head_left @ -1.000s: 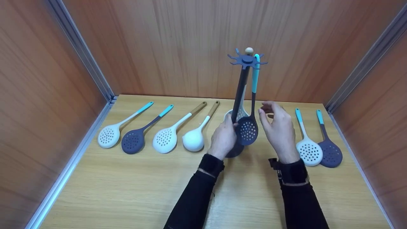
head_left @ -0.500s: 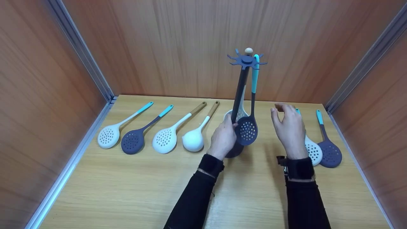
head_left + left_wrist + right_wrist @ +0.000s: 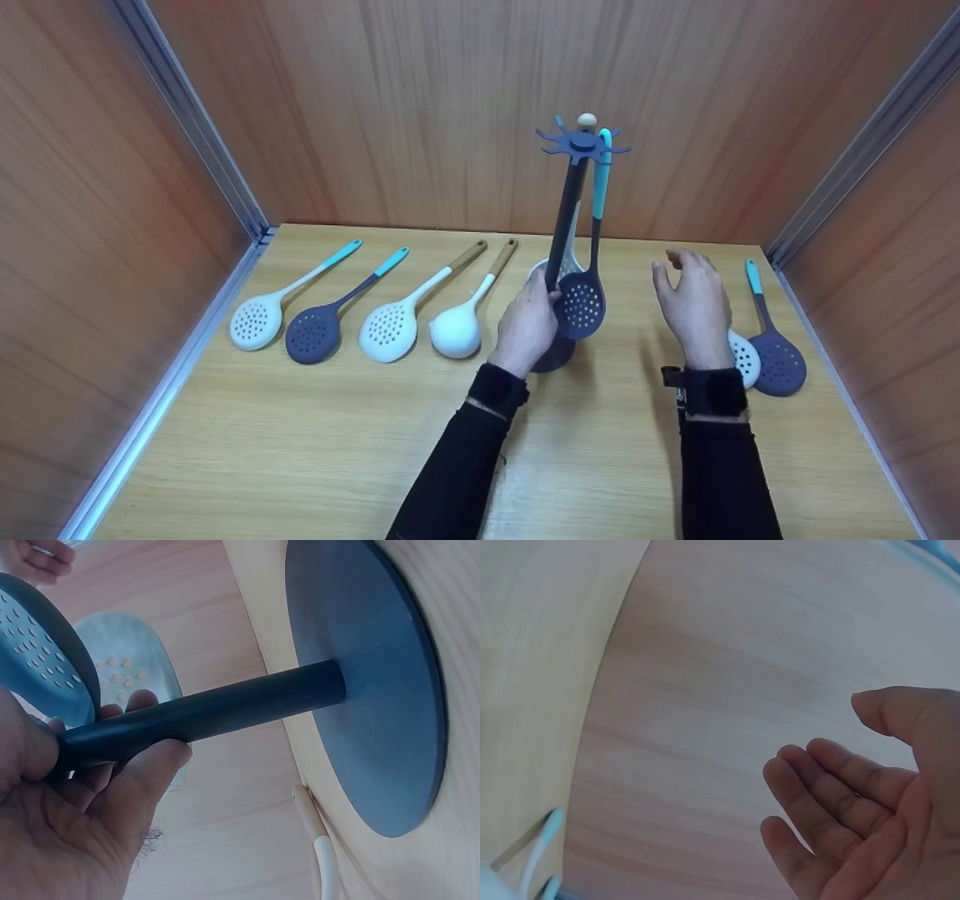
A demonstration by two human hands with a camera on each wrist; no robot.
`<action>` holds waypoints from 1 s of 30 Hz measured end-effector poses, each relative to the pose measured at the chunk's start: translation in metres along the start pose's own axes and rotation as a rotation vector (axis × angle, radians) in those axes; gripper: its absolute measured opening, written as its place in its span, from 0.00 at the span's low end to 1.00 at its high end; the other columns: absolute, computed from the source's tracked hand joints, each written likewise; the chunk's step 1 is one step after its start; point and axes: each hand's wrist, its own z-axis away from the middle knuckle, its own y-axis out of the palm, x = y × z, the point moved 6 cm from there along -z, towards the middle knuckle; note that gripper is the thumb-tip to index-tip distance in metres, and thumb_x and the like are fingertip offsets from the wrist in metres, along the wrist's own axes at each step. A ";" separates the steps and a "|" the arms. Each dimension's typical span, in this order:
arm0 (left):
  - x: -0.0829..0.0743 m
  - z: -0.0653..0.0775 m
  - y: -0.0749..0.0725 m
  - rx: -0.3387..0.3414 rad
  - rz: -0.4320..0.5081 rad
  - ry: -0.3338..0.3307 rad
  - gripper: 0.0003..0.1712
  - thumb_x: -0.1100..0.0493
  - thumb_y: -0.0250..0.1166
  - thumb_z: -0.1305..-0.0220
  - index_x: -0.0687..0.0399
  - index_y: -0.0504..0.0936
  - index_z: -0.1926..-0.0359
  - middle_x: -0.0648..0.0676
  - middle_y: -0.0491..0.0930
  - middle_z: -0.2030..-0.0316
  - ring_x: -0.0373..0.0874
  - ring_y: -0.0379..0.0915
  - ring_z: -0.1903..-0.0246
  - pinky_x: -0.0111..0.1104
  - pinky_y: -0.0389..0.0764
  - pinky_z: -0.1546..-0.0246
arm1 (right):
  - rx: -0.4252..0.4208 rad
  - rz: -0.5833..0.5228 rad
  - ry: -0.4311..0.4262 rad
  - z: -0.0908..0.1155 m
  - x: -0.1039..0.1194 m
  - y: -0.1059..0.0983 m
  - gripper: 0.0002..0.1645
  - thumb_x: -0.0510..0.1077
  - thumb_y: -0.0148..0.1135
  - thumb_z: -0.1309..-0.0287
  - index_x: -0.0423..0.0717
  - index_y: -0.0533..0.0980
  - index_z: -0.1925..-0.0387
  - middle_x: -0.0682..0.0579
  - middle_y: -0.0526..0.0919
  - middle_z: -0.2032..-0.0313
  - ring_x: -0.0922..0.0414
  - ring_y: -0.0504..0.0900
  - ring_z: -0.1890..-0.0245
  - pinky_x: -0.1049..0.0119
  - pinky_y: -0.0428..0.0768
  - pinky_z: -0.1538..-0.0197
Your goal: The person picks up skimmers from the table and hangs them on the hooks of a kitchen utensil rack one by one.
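My left hand point(image 3: 527, 322) grips the dark pole of a utensil stand point(image 3: 568, 221), topped by a ring of curved hooks; the left wrist view shows its round base point(image 3: 382, 697). From a hook hangs a dark skimmer point(image 3: 583, 309) with a turquoise handle. A pale perforated utensil point(image 3: 124, 652) hangs behind the pole, partly hidden. Off to the right, my right hand point(image 3: 696, 307) is held in the air, fingers relaxed and holding nothing. It covers most of a white skimmer point(image 3: 745, 361), beside which lies a dark turquoise-handled skimmer point(image 3: 780, 364).
Left of the stand, on the wooden table point(image 3: 300, 442), lie a white skimmer point(image 3: 256, 322), a dark skimmer point(image 3: 313, 334), a wooden-handled white skimmer point(image 3: 388, 331) and a white ladle point(image 3: 456, 330). Wood-patterned panels point(image 3: 420, 112) close in the back and sides.
My right hand has moved right, away from the hanging dark skimmer, and now hides more of the white skimmer at the right. My left hand stays on the pole.
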 end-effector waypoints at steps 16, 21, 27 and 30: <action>-0.002 0.000 -0.001 -0.032 -0.016 0.042 0.11 0.54 0.57 0.11 0.56 0.76 0.41 0.56 0.83 0.47 0.51 0.91 0.52 0.46 0.93 0.55 | 0.167 0.092 0.131 -0.008 -0.048 0.021 0.39 0.56 0.56 0.15 0.33 0.68 0.19 0.28 0.75 0.23 0.29 0.74 0.23 0.29 0.78 0.27; -0.002 0.001 -0.001 -0.038 -0.031 0.049 0.11 0.54 0.57 0.11 0.56 0.76 0.41 0.56 0.82 0.47 0.50 0.89 0.55 0.44 0.93 0.57 | 0.229 0.113 0.187 -0.009 -0.068 0.024 0.42 0.57 0.55 0.14 0.32 0.63 0.17 0.26 0.72 0.23 0.27 0.72 0.23 0.27 0.78 0.27; -0.002 0.001 -0.002 -0.054 -0.030 0.057 0.12 0.54 0.57 0.11 0.57 0.76 0.40 0.56 0.82 0.47 0.51 0.90 0.55 0.44 0.93 0.57 | 0.295 0.122 0.255 -0.012 -0.087 0.027 0.45 0.56 0.55 0.15 0.30 0.59 0.15 0.22 0.68 0.22 0.24 0.70 0.23 0.25 0.76 0.27; -0.002 0.001 -0.002 -0.052 -0.022 0.053 0.12 0.55 0.58 0.12 0.57 0.76 0.39 0.56 0.82 0.46 0.52 0.90 0.55 0.44 0.93 0.57 | 0.309 0.134 0.283 -0.012 -0.093 0.030 0.46 0.58 0.55 0.15 0.29 0.59 0.15 0.22 0.68 0.22 0.23 0.71 0.24 0.24 0.76 0.28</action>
